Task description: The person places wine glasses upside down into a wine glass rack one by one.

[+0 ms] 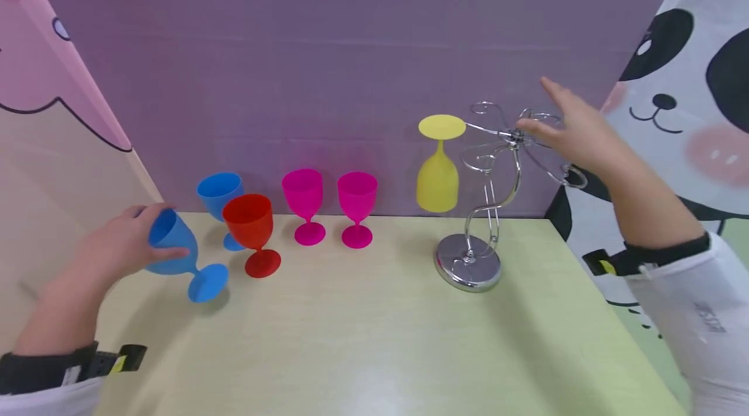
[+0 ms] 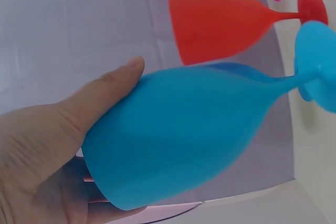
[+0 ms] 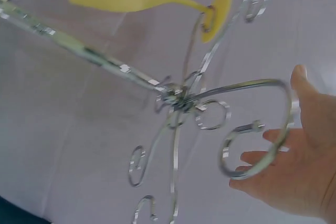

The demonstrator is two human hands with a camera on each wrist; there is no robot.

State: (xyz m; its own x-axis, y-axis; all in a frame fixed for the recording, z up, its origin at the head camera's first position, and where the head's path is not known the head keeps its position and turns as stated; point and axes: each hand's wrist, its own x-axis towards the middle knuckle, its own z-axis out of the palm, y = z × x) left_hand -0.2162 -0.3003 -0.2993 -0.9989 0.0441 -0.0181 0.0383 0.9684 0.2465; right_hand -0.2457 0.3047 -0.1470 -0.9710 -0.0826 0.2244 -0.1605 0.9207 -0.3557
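My left hand grips a blue plastic goblet by its bowl, thumb on one side and fingers on the other. The goblet leans with its rim toward the palm and its foot to the right, low over the table. My right hand is at the top of a chrome stemware rack, thumb and fingers spread. In the right wrist view its fingers overlap a curled hook. A yellow goblet hangs upside down by its foot from the rack's left arm.
A red goblet and another blue goblet stand upright just right of the held one. Two pink goblets stand near the table's back edge. Several wire arms fan out from the rack's top. A purple backdrop rises behind.
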